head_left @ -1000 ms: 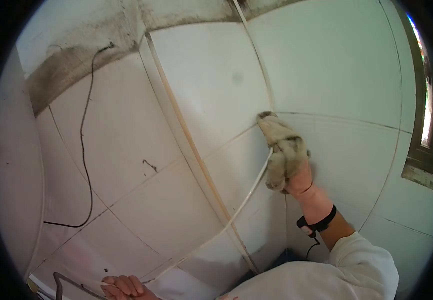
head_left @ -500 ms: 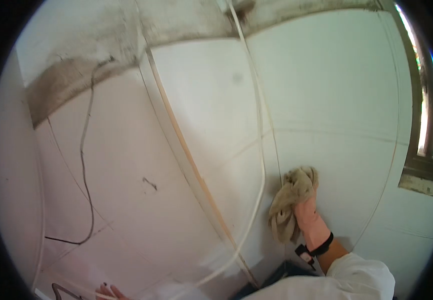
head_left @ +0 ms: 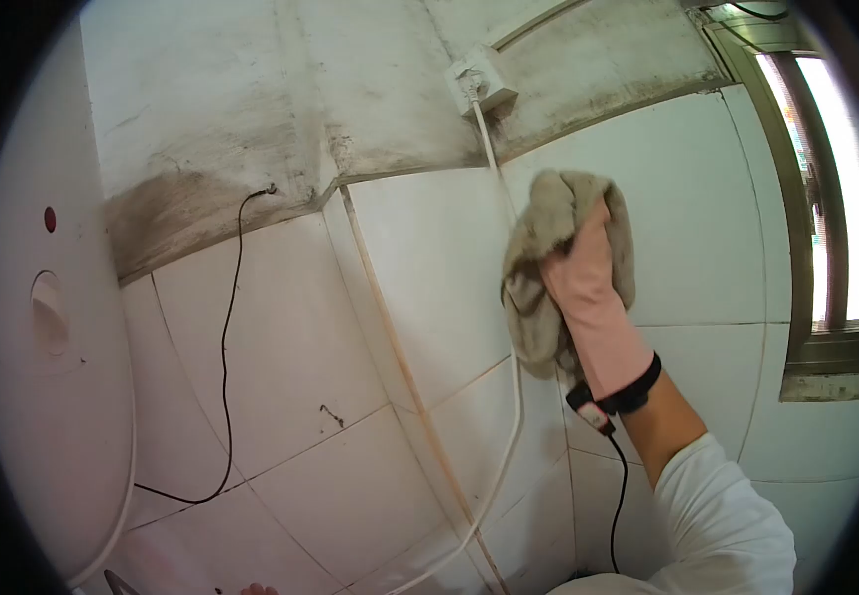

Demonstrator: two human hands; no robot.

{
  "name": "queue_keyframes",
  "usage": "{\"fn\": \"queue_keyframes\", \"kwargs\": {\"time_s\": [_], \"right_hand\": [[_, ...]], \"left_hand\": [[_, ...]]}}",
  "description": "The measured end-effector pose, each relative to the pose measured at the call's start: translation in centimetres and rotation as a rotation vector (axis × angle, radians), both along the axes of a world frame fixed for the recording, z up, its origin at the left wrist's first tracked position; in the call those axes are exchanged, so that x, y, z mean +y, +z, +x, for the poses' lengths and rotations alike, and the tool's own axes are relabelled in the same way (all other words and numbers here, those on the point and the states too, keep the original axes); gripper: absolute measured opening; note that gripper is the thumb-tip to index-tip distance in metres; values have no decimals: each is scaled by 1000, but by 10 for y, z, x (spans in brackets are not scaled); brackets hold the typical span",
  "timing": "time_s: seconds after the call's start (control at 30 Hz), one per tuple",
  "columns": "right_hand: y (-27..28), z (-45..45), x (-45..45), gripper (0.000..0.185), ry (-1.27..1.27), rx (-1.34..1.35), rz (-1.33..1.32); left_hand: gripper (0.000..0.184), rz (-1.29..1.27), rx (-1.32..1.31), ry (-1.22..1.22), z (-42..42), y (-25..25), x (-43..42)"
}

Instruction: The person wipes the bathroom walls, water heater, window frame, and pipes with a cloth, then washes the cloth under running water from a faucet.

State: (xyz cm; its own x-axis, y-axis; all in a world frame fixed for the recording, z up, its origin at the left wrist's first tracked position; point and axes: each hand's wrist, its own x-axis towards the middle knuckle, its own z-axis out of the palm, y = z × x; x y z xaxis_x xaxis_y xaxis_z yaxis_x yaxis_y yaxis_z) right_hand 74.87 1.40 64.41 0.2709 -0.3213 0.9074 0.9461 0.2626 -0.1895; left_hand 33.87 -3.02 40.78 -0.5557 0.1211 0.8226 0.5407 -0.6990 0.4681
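Note:
My right hand [head_left: 588, 273], in a pink rubber glove, is closed on a bunched grey-brown cleaning cloth [head_left: 568, 203]. The cloth lies against the white wall tiles, over or beside the white cable [head_left: 515, 416]; part of that cable is hidden behind it. A black strap with a small device [head_left: 593, 409] is round my right wrist, and a thin black lead hangs from it. Of my left hand [head_left: 259, 589] only a sliver shows at the bottom edge, near the lower tiles; how its fingers are held is hidden.
A socket box [head_left: 481, 81] with the white cable's plug sits above the tiles. On the left is a white rounded appliance [head_left: 48, 397] with a knob. A black wire [head_left: 224, 367] hangs down the tiles. At right is a metal-framed window [head_left: 804, 297]. The upper plaster is stained.
My right hand has moved up the wall with the cloth. The view has tilted upward, bringing the socket and appliance knob into sight. Less of my left hand shows.

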Motion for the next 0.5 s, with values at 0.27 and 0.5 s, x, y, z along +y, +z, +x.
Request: {"fn": "queue_keyframes", "kwargs": {"time_s": [0.27,0.5], "right_hand": [[98,-82,49,65,-260,-26,-459],[-21,-57,75,56,766,-354,-502]], "left_hand": [[78,-15,-29,-97,18,8,5],[77,20,-81,-169,26,6,9]]}}
